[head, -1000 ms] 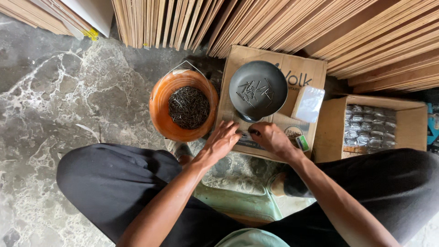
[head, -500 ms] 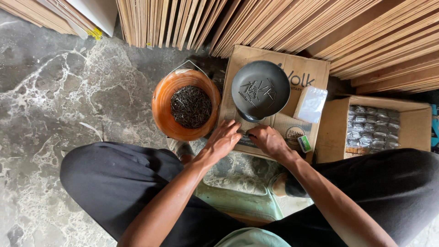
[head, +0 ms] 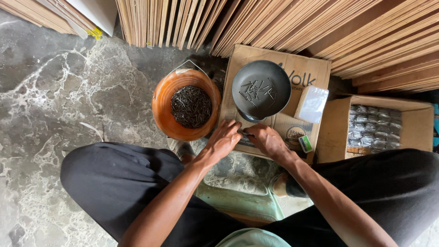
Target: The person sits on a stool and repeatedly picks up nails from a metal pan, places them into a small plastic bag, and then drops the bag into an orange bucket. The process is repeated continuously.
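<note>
My left hand (head: 223,139) and my right hand (head: 265,138) meet fingertip to fingertip on a flattened cardboard box (head: 297,73), just below a dark round pan (head: 261,89) holding several loose nails. The fingers pinch something small and dark between them; what it is cannot be made out. An orange bucket (head: 161,108) full of dark nails stands just left of the box, next to my left hand.
A stack of clear plastic bags (head: 311,104) and a small green-and-white lighter-like item (head: 305,143) lie on the box. An open carton (head: 420,127) of packed bags stands at right. Plywood sheets (head: 256,23) lean behind. Marble floor (head: 59,91) stretches left.
Both hands have edged slightly closer together at the box's front edge. Otherwise the scene is the same, apart from a small camera shift.
</note>
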